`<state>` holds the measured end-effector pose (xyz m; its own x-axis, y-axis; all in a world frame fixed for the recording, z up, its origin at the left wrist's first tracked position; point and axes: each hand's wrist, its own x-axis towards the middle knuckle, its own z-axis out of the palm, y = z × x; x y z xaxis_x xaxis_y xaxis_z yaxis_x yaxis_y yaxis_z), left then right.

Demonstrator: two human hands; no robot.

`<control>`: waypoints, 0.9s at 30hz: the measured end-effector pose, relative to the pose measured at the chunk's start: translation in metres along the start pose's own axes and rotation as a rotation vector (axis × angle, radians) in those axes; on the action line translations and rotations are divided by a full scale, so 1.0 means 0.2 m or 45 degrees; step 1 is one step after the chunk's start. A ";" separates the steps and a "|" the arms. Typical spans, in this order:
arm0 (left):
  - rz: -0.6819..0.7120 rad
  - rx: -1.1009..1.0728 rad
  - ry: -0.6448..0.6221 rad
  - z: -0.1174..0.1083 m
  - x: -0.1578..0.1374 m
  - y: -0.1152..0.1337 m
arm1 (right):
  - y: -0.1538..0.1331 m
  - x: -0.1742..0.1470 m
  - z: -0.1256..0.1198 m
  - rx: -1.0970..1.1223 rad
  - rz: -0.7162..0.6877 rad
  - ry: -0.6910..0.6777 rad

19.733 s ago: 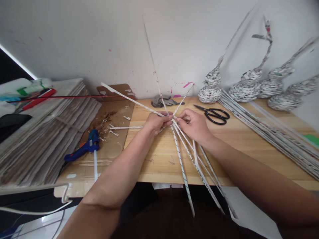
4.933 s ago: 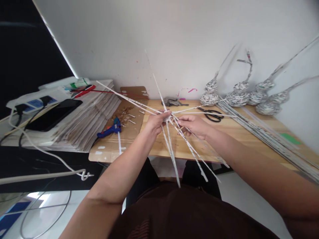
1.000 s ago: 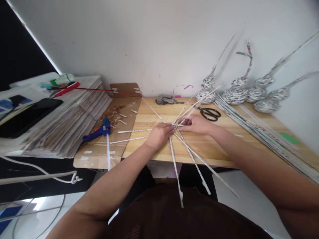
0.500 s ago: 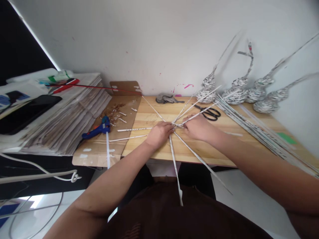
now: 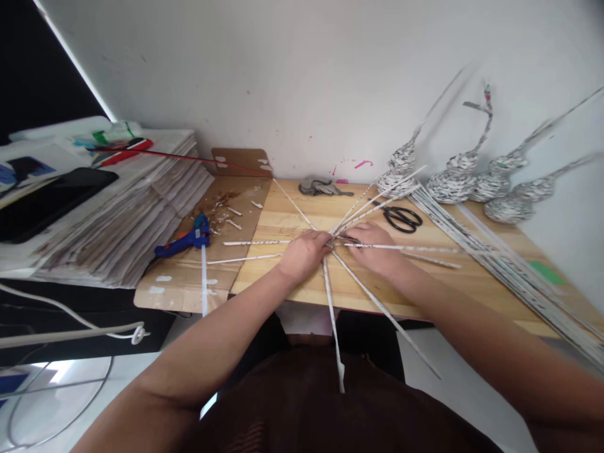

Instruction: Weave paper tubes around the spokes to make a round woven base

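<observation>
Several rolled newspaper tubes (image 5: 361, 282) radiate like spokes from a crossing point at the middle of the wooden board. My left hand (image 5: 306, 253) is closed at that crossing, its fingertips pinching the woven middle from the left. Just to the right, my right hand (image 5: 370, 246) has its fingers curled around a paper tube near the centre. One tube (image 5: 406, 247) runs rightward over the back of this hand. Two tubes hang past the board's front edge toward my lap. The exact grip under the fingertips is hidden.
Black scissors (image 5: 401, 217) and a grey crumpled cloth (image 5: 321, 187) lie behind the hands. Woven gourd shapes (image 5: 452, 179) and a bundle of paper tubes (image 5: 509, 277) are at right. At left are a blue glue gun (image 5: 189, 239), cardboard (image 5: 177, 290) and a newspaper stack (image 5: 141, 214).
One tube that pointed up and right now lies rightward over my right hand. The right hand has shifted slightly down; my left hand keeps its hold at the centre.
</observation>
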<state>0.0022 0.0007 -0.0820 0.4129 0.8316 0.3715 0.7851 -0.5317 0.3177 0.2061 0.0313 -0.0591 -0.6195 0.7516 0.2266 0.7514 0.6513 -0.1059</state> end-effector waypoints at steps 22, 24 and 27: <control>0.107 -0.009 0.076 0.03 0.00 -0.03 | 0.04 0.18 -0.03 1.095 0.740 -0.257; 0.111 -0.010 0.082 0.03 0.00 -0.03 | 0.02 0.19 -0.03 0.939 0.700 -0.221; 0.110 -0.016 0.091 0.03 0.00 -0.03 | -0.02 0.21 -0.03 0.580 0.638 -0.157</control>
<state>0.0005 0.0049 -0.0896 0.4443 0.7691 0.4594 0.7420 -0.6033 0.2924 0.1791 0.0599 -0.0444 -0.2639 0.9624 -0.0647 0.8003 0.1810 -0.5717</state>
